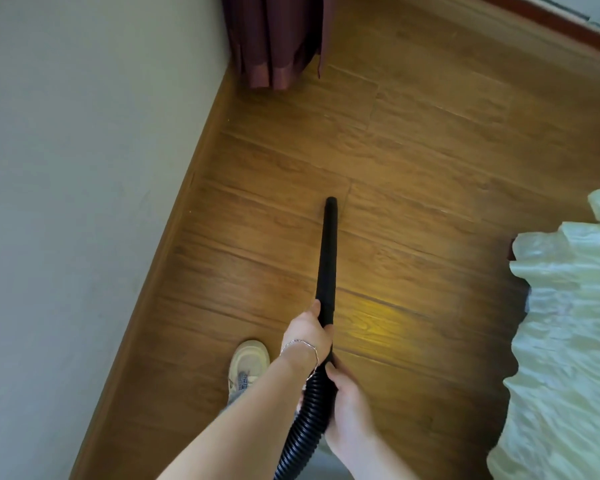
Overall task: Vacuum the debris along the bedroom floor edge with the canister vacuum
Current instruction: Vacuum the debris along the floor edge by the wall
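- Left hand [307,329], thin silver bracelet [302,345] on the wrist, is curled round the lower end of the long black rigid plastic vacuum wand [328,258]; fingers wrap out of sight behind it.
- Right hand [347,400] sits just below, closed round the spot where the wand meets the black ribbed flexible hose [307,420], which runs down out of the shot; the canister isn't in view.
- The wand's open tip [330,201] is down at the brown wood-plank floor [430,150], out mid-plank and well apart from the brown wooden skirting board [174,237] under the pale grey wall [84,133].
- I'd call this mid-sweep, suction end working the boards.
- Next move, as I read it: swing the tip left to the floor edge and run it toward the hanging maroon curtain [274,39].
- Any debris there is too small to make out.
- Beige sneaker [248,362] is planted near the skirting, ruffled pale bedcover [568,341] on the right.
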Tool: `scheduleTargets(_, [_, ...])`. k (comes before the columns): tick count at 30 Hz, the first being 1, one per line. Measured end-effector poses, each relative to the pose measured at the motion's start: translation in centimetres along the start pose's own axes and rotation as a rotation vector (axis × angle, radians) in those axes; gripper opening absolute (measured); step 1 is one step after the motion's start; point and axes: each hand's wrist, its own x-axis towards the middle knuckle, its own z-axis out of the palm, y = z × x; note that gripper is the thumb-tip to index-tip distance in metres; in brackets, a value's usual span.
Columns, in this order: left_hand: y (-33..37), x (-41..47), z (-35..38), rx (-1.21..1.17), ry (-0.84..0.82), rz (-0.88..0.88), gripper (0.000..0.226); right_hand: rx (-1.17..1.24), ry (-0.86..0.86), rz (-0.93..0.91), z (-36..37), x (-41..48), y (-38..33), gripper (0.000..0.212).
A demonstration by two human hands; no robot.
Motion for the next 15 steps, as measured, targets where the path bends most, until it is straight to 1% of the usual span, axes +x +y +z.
scheduleTargets(4, [-0.5, 2.1, -4.5, -0.031, 0.107, -0.043, 0.058, -0.134, 0.017, 0.031, 4.3, 2.4, -0.8, 0.025])
scheduleTargets(9, [-0.4, 5.5, -10.7, -0.094, 0.216, -0.065, 0.048, -0.345, -0.081, 0.024, 10.2, 5.5, -2.3, 0.026])
scheduleTargets(12, [-0.6, 6.9, -13.6, -0.145, 0.249, -0.068, 0.045, -0.459, -0.139, 0.012, 13.0, 6.9, -3.1, 0.018])
scheduleTargets(15, [-0.3, 8.4, -15.9, -0.225, 0.257, -0.049, 0.043, -0.522, -0.174, -0.008, 15.3, 8.3, -4.4, 0.015])
